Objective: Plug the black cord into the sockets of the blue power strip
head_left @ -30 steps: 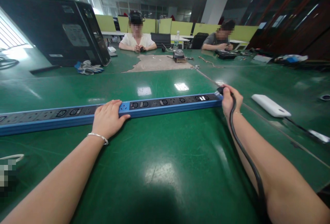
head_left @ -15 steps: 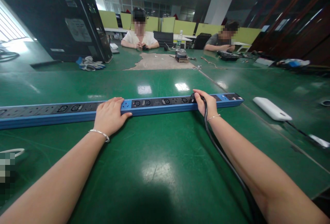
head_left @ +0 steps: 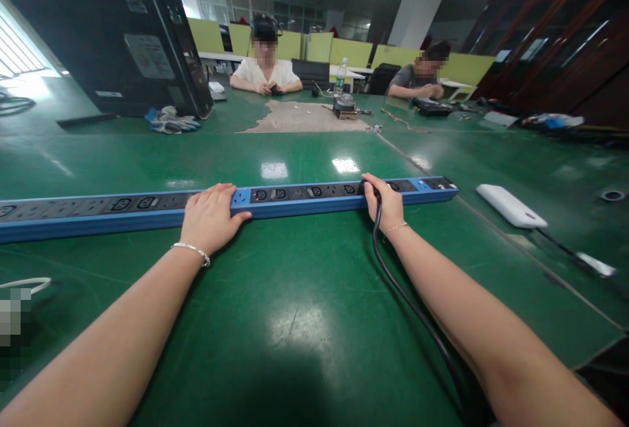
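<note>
A long blue power strip (head_left: 304,208) with black sockets lies across the green table. My left hand (head_left: 208,219) is wrapped over the strip left of the middle, thumb along its near side. My right hand (head_left: 386,204) is closed around a black plug (head_left: 364,188) at a socket in the right half of the strip. Fingers hide most of the plug, so I cannot tell how deep it sits. From it a black power cord (head_left: 410,296) runs down along my right forearm.
A white adapter (head_left: 511,205) with a cable lies to the right. Farther back are a black computer case (head_left: 108,47), gloves (head_left: 171,120), a water bottle (head_left: 341,76) and a round metal part (head_left: 344,105). Two people sit across the table, their hands on small objects.
My right hand has shifted slightly left with the plug, and the cord hangs a little farther left. My left hand stays on the strip.
</note>
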